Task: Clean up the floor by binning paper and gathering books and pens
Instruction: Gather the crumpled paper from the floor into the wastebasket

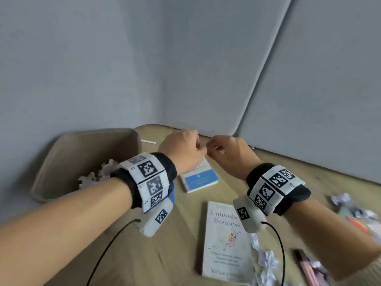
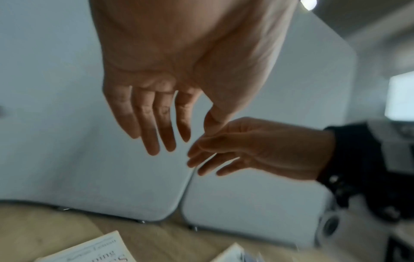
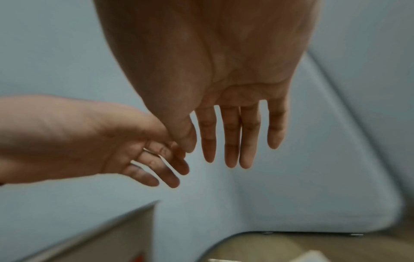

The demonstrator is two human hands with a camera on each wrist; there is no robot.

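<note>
My left hand [image 1: 185, 153] and right hand [image 1: 226, 153] hover side by side above the floor, thumbs almost meeting. The wrist views show the left hand [image 2: 183, 127] and the right hand [image 3: 209, 150] with straight, loose fingers that hold nothing. Below them lies a blue-and-white book [image 1: 200, 178]. A white book [image 1: 226, 244] lies nearer to me. The beige bin [image 1: 61, 153] stands at the left with crumpled paper [image 1: 97, 176] inside. More crumpled paper [image 1: 266, 259] lies beside the white book and further paper [image 1: 340, 199] at the right. Pens [image 1: 307, 269] lie at the lower right.
Grey padded panels [image 1: 206, 69] wall off the floor corner just behind the hands. A thin white stick-like thing [image 1: 148, 141] lies by the bin's far corner. Black cables [image 1: 111, 244] hang from both wrist cameras over the wooden floor [image 1: 181, 234].
</note>
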